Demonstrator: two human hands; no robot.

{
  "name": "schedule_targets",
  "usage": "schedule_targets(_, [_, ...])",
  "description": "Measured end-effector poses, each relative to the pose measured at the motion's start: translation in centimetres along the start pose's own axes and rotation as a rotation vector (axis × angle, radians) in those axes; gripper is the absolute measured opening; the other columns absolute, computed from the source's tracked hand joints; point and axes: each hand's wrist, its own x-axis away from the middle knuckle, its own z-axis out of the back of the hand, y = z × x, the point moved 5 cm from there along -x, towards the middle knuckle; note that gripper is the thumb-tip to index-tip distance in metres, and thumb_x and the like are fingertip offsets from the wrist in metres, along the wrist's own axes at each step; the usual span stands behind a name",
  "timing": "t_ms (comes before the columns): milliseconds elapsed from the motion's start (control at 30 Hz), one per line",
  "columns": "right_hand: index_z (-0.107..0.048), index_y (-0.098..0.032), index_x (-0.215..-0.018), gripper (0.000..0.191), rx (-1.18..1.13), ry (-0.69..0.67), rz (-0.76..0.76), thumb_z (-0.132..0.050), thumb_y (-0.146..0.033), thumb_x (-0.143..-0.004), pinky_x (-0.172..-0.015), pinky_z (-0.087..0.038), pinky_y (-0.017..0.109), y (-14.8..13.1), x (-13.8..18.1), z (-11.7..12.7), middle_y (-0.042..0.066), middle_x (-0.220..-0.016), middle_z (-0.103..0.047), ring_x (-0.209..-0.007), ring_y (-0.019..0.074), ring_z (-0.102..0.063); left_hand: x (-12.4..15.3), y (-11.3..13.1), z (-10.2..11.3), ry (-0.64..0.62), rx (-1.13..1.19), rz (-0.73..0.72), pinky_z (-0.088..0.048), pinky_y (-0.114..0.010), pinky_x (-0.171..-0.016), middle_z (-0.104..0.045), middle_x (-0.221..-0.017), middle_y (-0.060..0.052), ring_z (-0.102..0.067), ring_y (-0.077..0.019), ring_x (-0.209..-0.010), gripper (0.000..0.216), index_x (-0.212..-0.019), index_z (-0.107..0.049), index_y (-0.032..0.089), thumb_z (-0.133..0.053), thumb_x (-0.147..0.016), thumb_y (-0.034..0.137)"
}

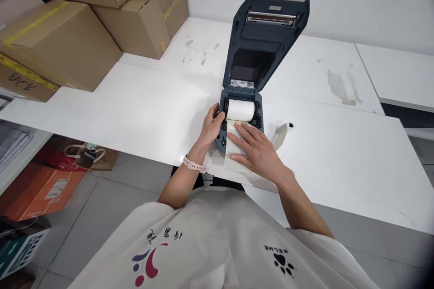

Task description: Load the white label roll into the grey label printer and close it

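Left hand (212,126) at the near left side of the printer (241,93), thumb and fingers curved and slightly parted against its edge; whether they grip it cannot be told; a pink band (195,164) rings that wrist. Right hand (256,146) palm down over the printer's front, fingers spread and nearly straight, pressing on the strip (229,150) without closing round it. The roll (240,109) sits inside the printer, its long axis running crosswise, left to right; the strip leads from it over the printer's front edge, toward the person. The printer's own long axis runs away from the person, front facing the body; its lid (271,36) stands raised at the rear, leaning back and to the right. Just right of the printer, a small roll (284,131) with a curled tail lies on the table (332,144); cartons (64,45) are stacked to the printer's far left; a wall (356,4) rises behind it.
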Motion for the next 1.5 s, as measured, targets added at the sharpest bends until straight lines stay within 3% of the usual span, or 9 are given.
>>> schedule_targets(400, [-0.053, -0.022, -0.155, 0.060, -0.034, 0.001, -0.023, -0.051, -0.055, -0.105, -0.124, -0.044, 0.056, 0.1, 0.2, -0.5, 0.016, -0.167, -0.047, -0.156, 0.0342, -0.044, 0.4, 0.5, -0.1, -0.010, 0.002, 0.030, -0.042, -0.047, -0.123, -0.058, -0.157, -0.013, -0.054, -0.0326, -0.147, 0.063, -0.147, -0.056, 0.023, -0.067, -0.093, 0.053])
schedule_targets(667, [-0.030, -0.022, -0.168, 0.075, -0.029, -0.031, -0.085, -0.049, -0.058, -0.105, -0.125, -0.041, 0.060, -1.0, 0.5, -1.2, 0.020, -0.171, -0.037, -0.160, 0.0356, -0.037, 0.3, 0.4, 0.0, 0.002, -0.043, 0.030, -0.043, -0.047, -0.123, -0.059, -0.156, -0.013, -0.054, -0.0313, -0.148, 0.062, -0.146, -0.057, 0.024, -0.066, -0.094, 0.055])
schedule_targets(900, [-0.032, -0.020, -0.167, 0.074, 0.011, -0.044, -0.079, -0.047, -0.058, -0.105, -0.115, -0.050, 0.055, -1.2, 0.4, -0.9, 0.022, -0.171, -0.038, -0.158, 0.0362, -0.040, 0.3, 0.2, 0.1, 0.008, -0.051, 0.025, -0.043, -0.048, -0.124, -0.059, -0.157, -0.012, -0.054, -0.0304, -0.147, 0.059, -0.145, -0.057, 0.023, -0.066, -0.094, 0.053])
schedule_targets(1300, [-0.034, -0.015, -0.166, 0.083, 0.073, -0.013, -0.150, -0.048, -0.066, -0.102, -0.114, -0.047, 0.057, -2.6, -0.2, -1.6, 0.025, -0.169, -0.038, -0.156, 0.0424, -0.041, 0.6, 1.1, -0.2, 0.018, -0.035, 0.053, -0.045, -0.046, -0.121, -0.062, -0.151, -0.014, -0.058, -0.0307, -0.143, 0.056, -0.144, -0.058, 0.020, -0.065, -0.095, 0.046])
schedule_targets(1500, [-0.018, -0.018, -0.171, 0.086, 0.041, -0.020, -0.156, -0.044, -0.064, -0.103, -0.116, -0.043, 0.060, -2.5, 0.0, -1.9, 0.024, -0.172, -0.034, -0.158, 0.0429, -0.037, 0.7, 1.2, -0.3, 0.013, -0.034, 0.047, -0.046, -0.045, -0.121, -0.063, -0.151, -0.012, -0.059, -0.0295, -0.142, 0.051, -0.142, -0.060, 0.022, -0.065, -0.095, 0.042])
